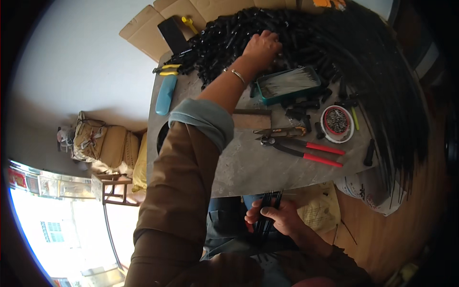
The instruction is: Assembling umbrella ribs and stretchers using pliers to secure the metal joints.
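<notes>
My left hand (262, 49) reaches across the table onto a heap of short black plastic handles (224, 36). Its fingers are curled down into the heap, and what they grip is hidden. Low in front of my lap, below the table edge, my right hand (282, 216) is closed around a few thin black rods (264, 222), held roughly upright with their tips toward the table. Just right of my left wrist lies a teal tin (268, 99) full of thin pale metal pins (292, 81).
Red-handled cutters (320, 155), pliers (282, 132) and a bowl of small metal pieces (336, 120) lie on the grey table (239, 167). Long black rods (382, 81) hang over its right side. A blue case (166, 94), yellow-handled pliers (168, 70) and a dark phone-like slab (173, 36) sit at the left.
</notes>
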`<state>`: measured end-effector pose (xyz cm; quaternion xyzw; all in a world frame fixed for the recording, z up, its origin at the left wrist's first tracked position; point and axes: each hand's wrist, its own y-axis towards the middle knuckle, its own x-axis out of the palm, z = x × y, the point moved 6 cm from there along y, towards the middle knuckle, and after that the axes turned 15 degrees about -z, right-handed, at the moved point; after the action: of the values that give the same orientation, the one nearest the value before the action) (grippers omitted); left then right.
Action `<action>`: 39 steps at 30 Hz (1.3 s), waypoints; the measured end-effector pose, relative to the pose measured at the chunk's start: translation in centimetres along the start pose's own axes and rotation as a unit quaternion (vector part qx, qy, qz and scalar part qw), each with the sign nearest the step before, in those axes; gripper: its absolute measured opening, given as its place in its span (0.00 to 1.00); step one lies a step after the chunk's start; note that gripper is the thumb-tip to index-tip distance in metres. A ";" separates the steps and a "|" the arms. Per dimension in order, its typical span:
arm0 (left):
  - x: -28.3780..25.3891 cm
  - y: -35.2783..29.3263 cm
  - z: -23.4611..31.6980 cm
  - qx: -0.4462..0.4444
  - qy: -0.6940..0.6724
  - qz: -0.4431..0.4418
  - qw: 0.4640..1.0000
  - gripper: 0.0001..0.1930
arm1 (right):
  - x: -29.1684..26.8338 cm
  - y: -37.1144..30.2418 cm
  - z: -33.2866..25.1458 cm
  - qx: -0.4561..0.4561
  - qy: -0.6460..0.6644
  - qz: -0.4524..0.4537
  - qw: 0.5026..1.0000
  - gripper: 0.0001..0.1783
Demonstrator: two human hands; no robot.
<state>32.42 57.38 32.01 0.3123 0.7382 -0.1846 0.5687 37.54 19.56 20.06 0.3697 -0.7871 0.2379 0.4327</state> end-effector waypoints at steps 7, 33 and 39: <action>0.1 -5.3 -6.8 -0.091 -0.257 0.113 0.956 0.07 | -0.6 1.0 0.6 0.010 0.012 -0.047 0.999 0.13; 3.6 -6.5 -5.3 -0.290 -0.221 -0.138 0.921 0.23 | 0.2 0.9 0.3 0.009 -0.018 -0.045 0.999 0.13; 0.5 -11.2 -3.5 -0.271 -0.639 -0.108 0.712 0.13 | 1.3 0.4 1.0 0.014 -0.015 -0.045 0.999 0.12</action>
<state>22.22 51.45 31.60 -0.1295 0.2459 -0.1925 0.9411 36.23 18.66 20.67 0.4143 -0.7728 0.2240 0.4255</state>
